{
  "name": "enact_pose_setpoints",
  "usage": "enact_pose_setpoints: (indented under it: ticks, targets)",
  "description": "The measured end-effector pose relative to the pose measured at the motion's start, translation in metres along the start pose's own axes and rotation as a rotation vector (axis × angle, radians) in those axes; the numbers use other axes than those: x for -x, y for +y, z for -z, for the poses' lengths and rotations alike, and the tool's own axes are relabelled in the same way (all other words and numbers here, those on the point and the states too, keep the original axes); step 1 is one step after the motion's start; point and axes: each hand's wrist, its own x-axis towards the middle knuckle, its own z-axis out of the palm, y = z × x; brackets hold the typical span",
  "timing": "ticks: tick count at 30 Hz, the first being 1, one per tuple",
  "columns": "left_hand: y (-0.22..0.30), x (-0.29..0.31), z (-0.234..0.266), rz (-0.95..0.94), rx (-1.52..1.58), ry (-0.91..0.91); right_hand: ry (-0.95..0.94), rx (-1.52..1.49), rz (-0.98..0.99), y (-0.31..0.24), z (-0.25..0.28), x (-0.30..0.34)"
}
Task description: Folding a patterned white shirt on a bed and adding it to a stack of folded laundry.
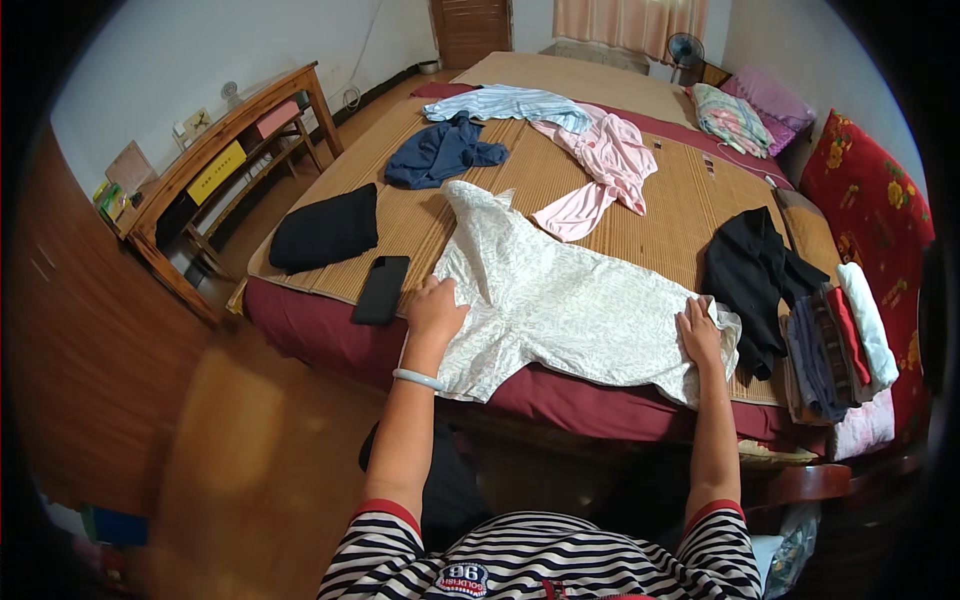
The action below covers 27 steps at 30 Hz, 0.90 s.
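Note:
A white patterned short-sleeved garment lies sideways across the near edge of the bed, neck end to the left and hem to the right. Its near side hangs slightly over the edge, and creases run through its upper part. My left hand, with a pale bangle on the wrist, has its fingers bent on the cloth near the shoulder end; the fingertips are partly hidden. Over by the hem, my right hand rests on the fabric with fingers stretched and apart. Beside my left hand lies a black phone.
A folded black garment, a dark blue one, a striped shirt and a pink garment lie farther back. At right are a crumpled black garment and a stack of folded clothes. A wooden desk stands left.

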Motion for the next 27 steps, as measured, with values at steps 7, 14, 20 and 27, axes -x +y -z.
enact_pose_setpoints:
  ticks: [7, 14, 20, 27]
  targets:
    - [-0.020, 0.009, 0.010, 0.132, 0.017, 0.023, 0.088, 0.064, 0.089, 0.002, -0.007, -0.005]
    - [-0.057, -0.001, 0.009, 0.304, -0.003, -0.138, -0.050, -0.139, 0.354, -0.116, 0.015, -0.058]
    - [-0.055, 0.007, 0.011, 0.218, 0.013, 0.016, -0.247, -0.403, 0.611, -0.283, -0.022, -0.075]
    - [-0.042, 0.020, 0.029, 0.176, 0.185, 0.047, -0.079, -0.354, 0.197, -0.405, -0.053, -0.123]
